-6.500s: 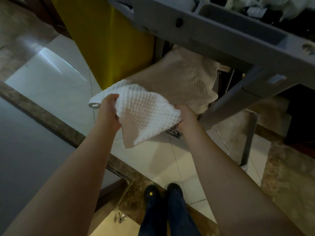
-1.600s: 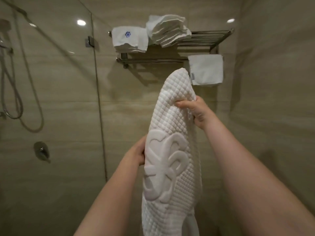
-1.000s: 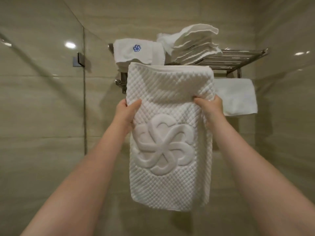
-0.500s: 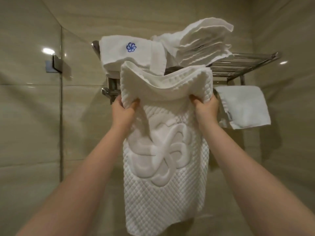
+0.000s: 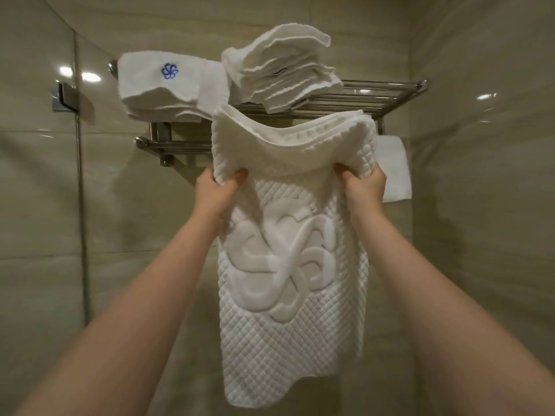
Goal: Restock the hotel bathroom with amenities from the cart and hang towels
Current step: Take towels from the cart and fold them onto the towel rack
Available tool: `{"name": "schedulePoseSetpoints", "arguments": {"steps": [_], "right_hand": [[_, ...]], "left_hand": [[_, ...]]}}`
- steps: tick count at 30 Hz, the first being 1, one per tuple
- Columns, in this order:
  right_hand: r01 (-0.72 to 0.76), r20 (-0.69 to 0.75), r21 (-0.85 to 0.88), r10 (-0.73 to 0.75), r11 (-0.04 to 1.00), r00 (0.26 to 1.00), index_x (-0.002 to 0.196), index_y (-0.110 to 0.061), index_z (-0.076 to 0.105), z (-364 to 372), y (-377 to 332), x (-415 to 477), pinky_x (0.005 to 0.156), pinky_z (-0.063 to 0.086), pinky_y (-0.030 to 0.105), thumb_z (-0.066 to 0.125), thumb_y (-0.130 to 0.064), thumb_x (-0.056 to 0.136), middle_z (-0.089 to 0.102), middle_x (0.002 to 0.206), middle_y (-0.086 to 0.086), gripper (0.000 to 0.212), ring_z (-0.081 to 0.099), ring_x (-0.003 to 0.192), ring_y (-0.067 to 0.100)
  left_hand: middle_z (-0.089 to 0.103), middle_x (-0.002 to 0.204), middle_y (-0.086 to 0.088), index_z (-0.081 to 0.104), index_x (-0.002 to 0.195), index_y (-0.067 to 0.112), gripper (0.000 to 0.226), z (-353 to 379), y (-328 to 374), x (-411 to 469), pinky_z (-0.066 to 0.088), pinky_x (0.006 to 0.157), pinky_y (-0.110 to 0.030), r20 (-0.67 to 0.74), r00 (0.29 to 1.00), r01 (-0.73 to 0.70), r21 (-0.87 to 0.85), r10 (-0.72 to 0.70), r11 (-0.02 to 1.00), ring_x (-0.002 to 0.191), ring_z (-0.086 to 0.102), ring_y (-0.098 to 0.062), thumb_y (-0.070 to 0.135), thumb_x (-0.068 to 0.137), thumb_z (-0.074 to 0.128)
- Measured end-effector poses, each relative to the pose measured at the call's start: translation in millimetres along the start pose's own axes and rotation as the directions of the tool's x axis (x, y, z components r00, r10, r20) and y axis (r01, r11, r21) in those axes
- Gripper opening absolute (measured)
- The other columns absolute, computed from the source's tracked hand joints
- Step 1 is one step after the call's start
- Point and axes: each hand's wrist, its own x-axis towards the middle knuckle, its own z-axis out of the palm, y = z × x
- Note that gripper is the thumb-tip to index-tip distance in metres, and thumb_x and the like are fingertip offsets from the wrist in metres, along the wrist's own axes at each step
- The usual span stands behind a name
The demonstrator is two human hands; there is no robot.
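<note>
While both arms reach up, the left hand [image 5: 216, 193] and right hand [image 5: 363, 189] each grip an upper corner of the quilted white bath mat [image 5: 292, 265], fingers curled into its folded top edge, just before the chrome towel rack [image 5: 387, 88] holding folded towels [image 5: 282, 70].

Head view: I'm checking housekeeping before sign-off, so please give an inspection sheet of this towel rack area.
Surface: chrome wall-mounted towel rack, upper shelf and lower rail.
Job's things: white waffle-textured mat with embossed flower held up before the rail, not visibly draped over it; folded white towel with blue logo and stack of folded white cloths on the shelf; small white towel hanging at the right.
Clutter: nothing seen.
Hands: left hand and right hand each grip the mat near its top.
Cables: nothing seen.
Surroundings: beige tiled wall; glass shower panel on the left.
</note>
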Motion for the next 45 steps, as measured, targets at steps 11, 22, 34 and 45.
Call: {"name": "schedulePoseSetpoints", "arguments": {"steps": [11,22,34,45], "right_hand": [[-0.070,0.154,0.035,0.064,0.997,0.986,0.093,-0.023,0.060,-30.7,-10.6,-4.6,0.090,0.053,0.038,0.072,-0.014,0.079,0.067,0.095,0.001,0.021,0.064,0.095,0.022],[0.069,0.157,0.054,-0.077,0.996,0.985,0.117,-0.013,0.060,85.0,2.0,9.5,0.090,0.046,0.027,0.068,-0.014,0.083,0.064,0.109,0.001,0.035,0.060,0.102,0.016],[0.233,0.030,-0.553,-0.260,0.800,0.965,0.112,-0.007,0.057,156.0,17.9,58.6,0.102,0.036,0.041,0.057,-0.023,0.087,0.061,0.117,0.018,0.029,0.052,0.114,0.035],[0.329,0.150,-0.694,-0.319,0.640,0.936,0.142,-0.003,0.027,174.7,3.6,97.6,0.092,0.041,0.037,0.061,-0.013,0.081,0.036,0.140,0.018,0.070,0.042,0.126,0.033]], "left_hand": [[0.065,0.097,-0.004,0.059,0.112,0.009,0.031,15.0,21.6,-48.2,0.053,0.068,-0.025,-0.149,0.989,0.012,0.106,0.003,0.994,0.085,0.063,-0.017,0.018,0.084,0.067],[0.060,0.075,0.005,0.060,0.084,0.017,0.008,-38.7,7.3,46.8,0.049,0.064,-0.019,-0.295,0.938,-0.142,0.153,0.182,0.978,0.069,0.055,-0.009,0.012,0.083,0.067],[0.039,0.139,-0.010,0.060,0.121,0.013,0.041,-35.1,-8.2,159.5,0.025,0.109,-0.047,-0.383,0.893,0.099,0.681,0.238,0.726,0.132,0.028,-0.033,0.036,0.087,0.054],[0.051,0.132,-0.004,0.056,0.119,0.017,0.037,-13.9,-20.2,164.4,0.021,0.108,-0.057,-0.401,0.822,-0.025,0.683,0.404,0.730,0.131,0.030,-0.028,0.007,0.084,0.054]]}}
